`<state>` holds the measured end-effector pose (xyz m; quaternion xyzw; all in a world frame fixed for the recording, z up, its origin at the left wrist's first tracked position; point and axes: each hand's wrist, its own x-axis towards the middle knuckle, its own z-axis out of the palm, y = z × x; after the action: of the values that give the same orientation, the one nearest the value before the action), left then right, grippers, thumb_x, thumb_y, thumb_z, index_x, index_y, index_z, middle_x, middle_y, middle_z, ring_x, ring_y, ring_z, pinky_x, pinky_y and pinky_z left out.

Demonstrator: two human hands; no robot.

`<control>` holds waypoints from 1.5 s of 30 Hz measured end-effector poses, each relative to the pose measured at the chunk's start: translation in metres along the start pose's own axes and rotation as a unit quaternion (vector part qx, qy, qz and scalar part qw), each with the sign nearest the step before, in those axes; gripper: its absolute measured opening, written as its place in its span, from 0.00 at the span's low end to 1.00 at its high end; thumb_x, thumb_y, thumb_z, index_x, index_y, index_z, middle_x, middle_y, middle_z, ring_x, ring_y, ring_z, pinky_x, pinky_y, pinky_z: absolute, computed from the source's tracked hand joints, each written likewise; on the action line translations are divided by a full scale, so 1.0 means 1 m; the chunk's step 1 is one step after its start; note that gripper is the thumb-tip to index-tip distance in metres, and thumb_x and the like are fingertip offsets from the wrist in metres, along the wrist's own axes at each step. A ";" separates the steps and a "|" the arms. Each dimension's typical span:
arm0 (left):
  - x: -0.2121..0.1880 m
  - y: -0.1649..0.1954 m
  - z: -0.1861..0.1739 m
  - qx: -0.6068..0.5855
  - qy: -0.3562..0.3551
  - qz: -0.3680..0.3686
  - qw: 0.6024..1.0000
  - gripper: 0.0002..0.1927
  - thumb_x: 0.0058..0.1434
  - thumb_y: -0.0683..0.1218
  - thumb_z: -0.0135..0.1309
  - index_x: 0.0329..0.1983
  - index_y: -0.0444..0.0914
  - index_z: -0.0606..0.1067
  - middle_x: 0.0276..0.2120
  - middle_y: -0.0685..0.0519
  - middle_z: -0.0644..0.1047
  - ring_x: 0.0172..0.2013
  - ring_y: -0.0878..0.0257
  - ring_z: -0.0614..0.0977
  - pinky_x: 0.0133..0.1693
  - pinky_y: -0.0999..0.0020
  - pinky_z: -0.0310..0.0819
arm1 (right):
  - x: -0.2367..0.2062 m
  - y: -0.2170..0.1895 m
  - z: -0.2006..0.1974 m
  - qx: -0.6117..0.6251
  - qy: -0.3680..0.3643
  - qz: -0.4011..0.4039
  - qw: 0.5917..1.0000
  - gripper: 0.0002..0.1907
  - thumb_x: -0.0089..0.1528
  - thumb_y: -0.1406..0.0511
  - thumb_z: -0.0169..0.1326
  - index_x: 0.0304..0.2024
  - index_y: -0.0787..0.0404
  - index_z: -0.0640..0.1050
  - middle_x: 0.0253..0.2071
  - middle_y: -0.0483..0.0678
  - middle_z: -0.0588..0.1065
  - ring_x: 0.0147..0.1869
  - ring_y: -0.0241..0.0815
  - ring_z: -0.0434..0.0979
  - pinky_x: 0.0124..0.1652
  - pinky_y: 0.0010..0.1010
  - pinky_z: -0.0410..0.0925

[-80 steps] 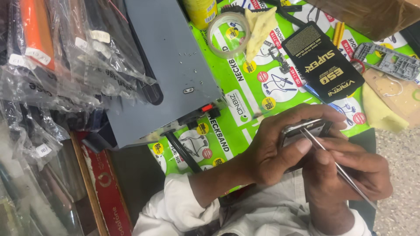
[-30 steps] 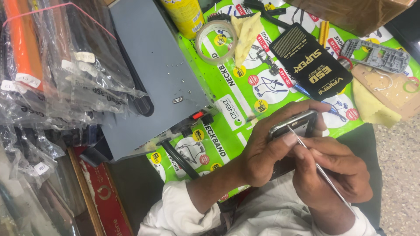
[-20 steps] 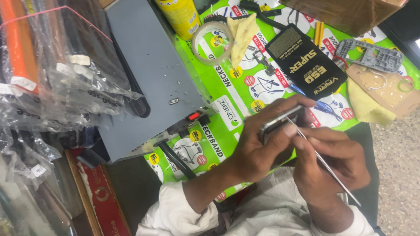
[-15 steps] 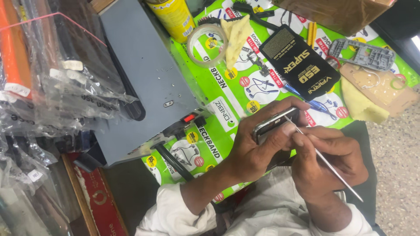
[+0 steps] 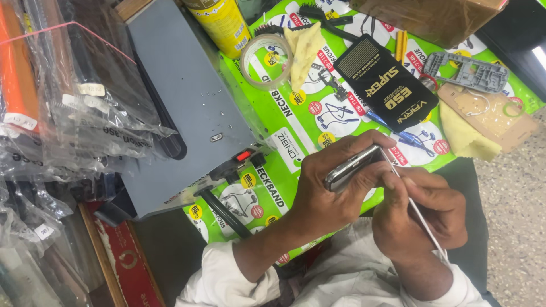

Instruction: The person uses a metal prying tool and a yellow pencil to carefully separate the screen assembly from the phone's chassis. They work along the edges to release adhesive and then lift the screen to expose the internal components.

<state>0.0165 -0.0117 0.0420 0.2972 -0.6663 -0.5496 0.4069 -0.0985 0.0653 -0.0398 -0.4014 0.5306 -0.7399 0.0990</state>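
Phone (image 5: pixel 354 168), dark with a silvery edge, is held edge-up above the near rim of the tabletop (image 5: pixel 296 131), which is covered by a bright green printed mat. Landmark for places: the phone.

Grey metal box (image 5: pixel 187 108), largest item, lies left of the phone on the tabletop, with a red switch at its near end and a black cable running down from it. Stacked clear plastic bags (image 5: pixel 68 113) sit further left, beyond the box. Brown cardboard box (image 5: pixel 432 17) stands far beyond the phone, at the top edge. Black flat packet (image 5: pixel 387 85) lies just beyond the phone. Yellow cloth (image 5: pixel 466 136) lies to the right of the phone, with a grey plastic frame (image 5: pixel 466 71) beyond it. Yellow spray can (image 5: pixel 222 23) and tape roll (image 5: pixel 264 59) stand beyond and left.

Left hand (image 5: pixel 330 193) is curled around the phone, fingers over its top edge. Right hand (image 5: pixel 421 210) pinches a thin white tool (image 5: pixel 421 219), whose tip meets the right end of the phone.
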 end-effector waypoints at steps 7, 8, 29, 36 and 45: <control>-0.003 -0.008 -0.005 -0.208 -0.005 -0.041 0.977 0.19 0.73 0.39 0.53 0.66 0.33 0.69 0.48 0.51 0.79 0.47 0.68 0.82 0.53 0.73 0.78 | 0.010 0.000 -0.001 0.039 -0.053 0.020 0.998 0.13 0.67 0.74 0.69 0.41 0.68 0.74 0.40 0.56 0.79 0.43 0.38 0.81 0.47 0.23 0.73; -0.004 -0.009 -0.006 -0.230 -0.005 -0.039 0.972 0.20 0.73 0.39 0.53 0.67 0.32 0.68 0.49 0.50 0.79 0.49 0.67 0.81 0.55 0.72 0.77 | 0.011 -0.002 -0.002 0.040 -0.062 0.017 0.997 0.13 0.65 0.73 0.70 0.41 0.68 0.75 0.41 0.55 0.79 0.43 0.38 0.81 0.48 0.23 0.73; -0.012 -0.017 -0.007 -0.360 -0.057 -0.041 0.930 0.23 0.76 0.48 0.47 0.67 0.29 0.64 0.51 0.45 0.75 0.53 0.63 0.76 0.62 0.68 0.69 | 0.030 -0.036 0.000 -0.081 -0.176 -0.064 0.979 0.11 0.65 0.77 0.67 0.45 0.69 0.77 0.41 0.58 0.80 0.43 0.45 0.84 0.44 0.27 0.77; -0.014 -0.013 -0.008 -0.306 -0.070 -0.048 0.948 0.23 0.80 0.49 0.45 0.70 0.28 0.63 0.51 0.47 0.75 0.52 0.65 0.76 0.60 0.69 0.70 | 0.023 -0.027 0.002 -0.102 -0.156 -0.111 0.976 0.13 0.67 0.76 0.68 0.47 0.67 0.75 0.43 0.60 0.79 0.45 0.47 0.85 0.48 0.30 0.77; -0.011 -0.016 -0.003 -0.328 -0.066 -0.067 0.940 0.18 0.84 0.49 0.44 0.67 0.31 0.65 0.53 0.45 0.76 0.53 0.64 0.78 0.61 0.67 0.73 | 0.025 -0.031 -0.001 -0.180 -0.154 -0.138 0.962 0.13 0.69 0.76 0.68 0.47 0.65 0.74 0.45 0.60 0.81 0.45 0.46 0.85 0.45 0.27 0.76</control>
<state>0.0238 -0.0077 0.0245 0.1537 -0.4528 -0.7823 0.3992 -0.1069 0.0643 -0.0010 -0.5911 0.5727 -0.5680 0.0033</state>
